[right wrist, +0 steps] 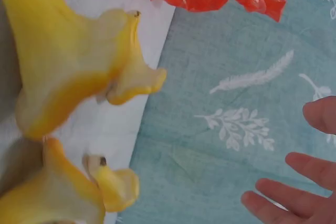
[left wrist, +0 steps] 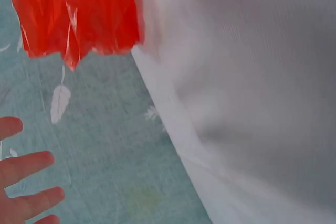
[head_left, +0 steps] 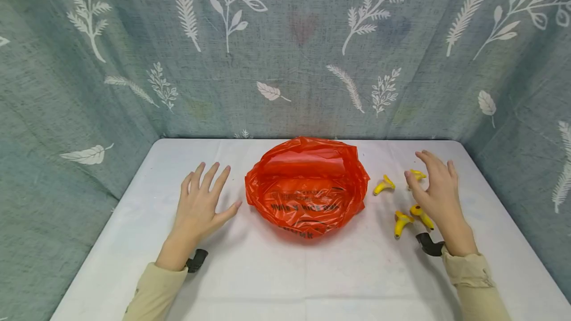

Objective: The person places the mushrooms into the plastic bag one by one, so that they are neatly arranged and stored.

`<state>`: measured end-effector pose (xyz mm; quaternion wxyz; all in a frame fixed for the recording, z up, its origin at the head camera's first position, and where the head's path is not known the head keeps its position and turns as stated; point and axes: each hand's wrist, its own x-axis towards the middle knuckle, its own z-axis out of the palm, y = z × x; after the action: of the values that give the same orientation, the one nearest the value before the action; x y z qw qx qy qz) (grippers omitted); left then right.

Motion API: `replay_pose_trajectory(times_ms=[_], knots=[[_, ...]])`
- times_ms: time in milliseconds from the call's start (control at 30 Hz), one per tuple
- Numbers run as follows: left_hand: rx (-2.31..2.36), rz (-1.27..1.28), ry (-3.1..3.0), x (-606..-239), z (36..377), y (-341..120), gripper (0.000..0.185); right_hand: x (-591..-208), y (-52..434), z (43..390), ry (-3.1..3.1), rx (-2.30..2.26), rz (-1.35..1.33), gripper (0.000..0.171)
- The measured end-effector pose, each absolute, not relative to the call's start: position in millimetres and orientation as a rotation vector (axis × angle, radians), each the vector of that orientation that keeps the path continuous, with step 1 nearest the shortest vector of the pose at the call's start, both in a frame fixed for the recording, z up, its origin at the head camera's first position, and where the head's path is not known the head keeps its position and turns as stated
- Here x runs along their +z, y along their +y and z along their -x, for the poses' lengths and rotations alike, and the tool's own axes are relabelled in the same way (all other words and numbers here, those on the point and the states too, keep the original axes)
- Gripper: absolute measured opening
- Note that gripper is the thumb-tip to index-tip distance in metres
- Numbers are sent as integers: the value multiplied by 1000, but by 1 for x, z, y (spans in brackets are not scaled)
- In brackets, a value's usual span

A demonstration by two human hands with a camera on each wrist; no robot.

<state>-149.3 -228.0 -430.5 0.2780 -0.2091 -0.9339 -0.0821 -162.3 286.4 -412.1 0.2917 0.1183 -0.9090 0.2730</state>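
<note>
There are four small yellow bananas (head_left: 384, 185) (head_left: 417, 174) (head_left: 401, 223) (head_left: 422, 215), one orange plastic bag (head_left: 307, 187), and two hands (head_left: 199, 205) (head_left: 434, 188) on one worktop (head_left: 285, 271).

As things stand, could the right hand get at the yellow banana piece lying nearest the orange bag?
Probably yes. The right hand hovers open just beside that banana piece, which lies alone on the white table, apart from the orange bag. Nothing lies between hand and piece.

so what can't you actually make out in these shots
- Farthest banana: head view, partly behind the right hand.
- Bag print: head view, crumpled and too small to read.
- Bag's inside floor: head view, hidden by its near wall.
- Left hand: left wrist view, cut off by the edge.
</note>
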Motion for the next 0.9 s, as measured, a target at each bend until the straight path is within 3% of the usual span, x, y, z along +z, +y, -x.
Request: replay_pose_trajectory(times_ms=[600, 900], knots=[[-284, 685, -2497, -440, 144, -199, 90, -438, 273, 182, -2709, 817, -262, 41], [-271, 744, -2526, -442, 144, -188, 90, -436, 264, 186, -2972, 892, -92, 48]])
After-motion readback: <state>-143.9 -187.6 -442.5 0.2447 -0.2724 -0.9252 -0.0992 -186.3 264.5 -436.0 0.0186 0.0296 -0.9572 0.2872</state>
